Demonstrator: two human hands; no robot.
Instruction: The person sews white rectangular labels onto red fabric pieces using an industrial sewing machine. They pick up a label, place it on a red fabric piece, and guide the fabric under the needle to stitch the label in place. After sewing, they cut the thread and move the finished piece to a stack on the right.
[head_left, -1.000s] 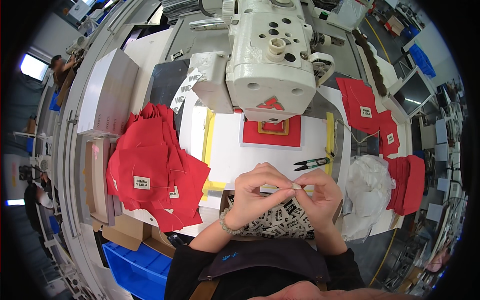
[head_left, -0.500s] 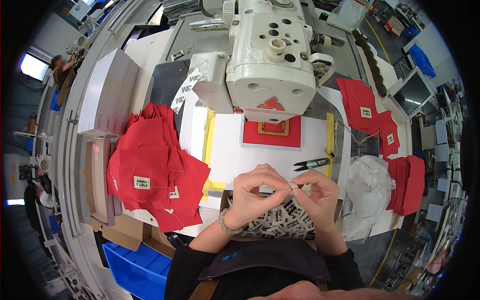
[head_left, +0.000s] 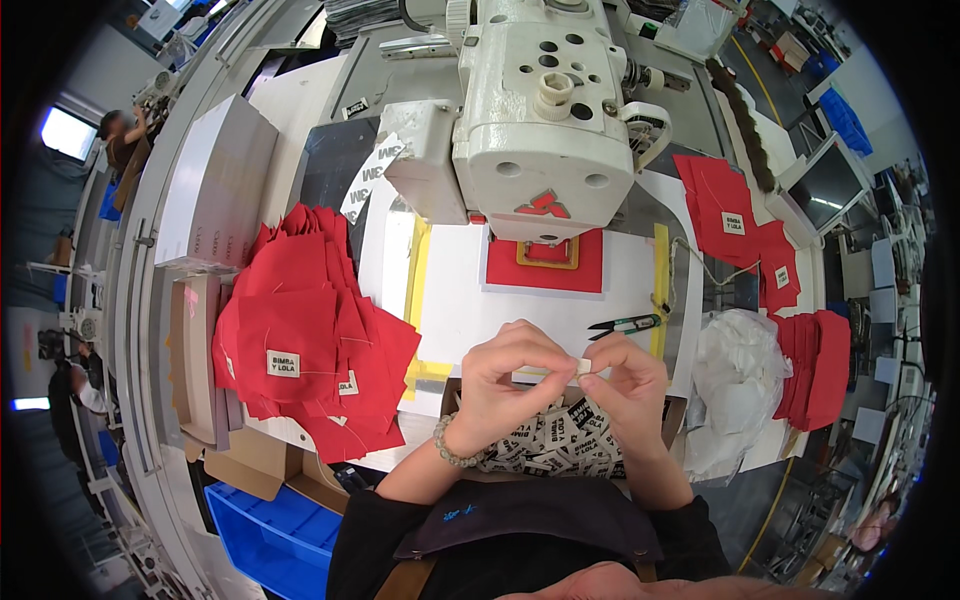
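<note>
Between the fingertips of both my hands is a small off-white fabric label [head_left: 583,367]. My left hand [head_left: 508,385], with a beaded bracelet at the wrist, pinches it from one side. My right hand [head_left: 630,385] pinches it from the other. Below them sits an open box full of black and white labels [head_left: 550,440], partly hidden by my hands. Beyond my hands, a red fabric piece [head_left: 502,270] lies flat under the yellow frame [head_left: 548,254] of the white sewing machine [head_left: 545,150]. Thread snips [head_left: 626,325] with dark blades lie right of it.
At left a heap of red pieces [head_left: 310,330], some with sewn labels, lies beside a tall white carton [head_left: 218,185]. Crumpled clear plastic [head_left: 735,385] and a red stack [head_left: 815,370] are at right, with labelled red pieces [head_left: 722,212] behind. A blue crate [head_left: 270,540] stands lower left.
My hands have shifted slightly up and left, and the label between my fingertips now shows more of its face. Everything on the table stays in place.
</note>
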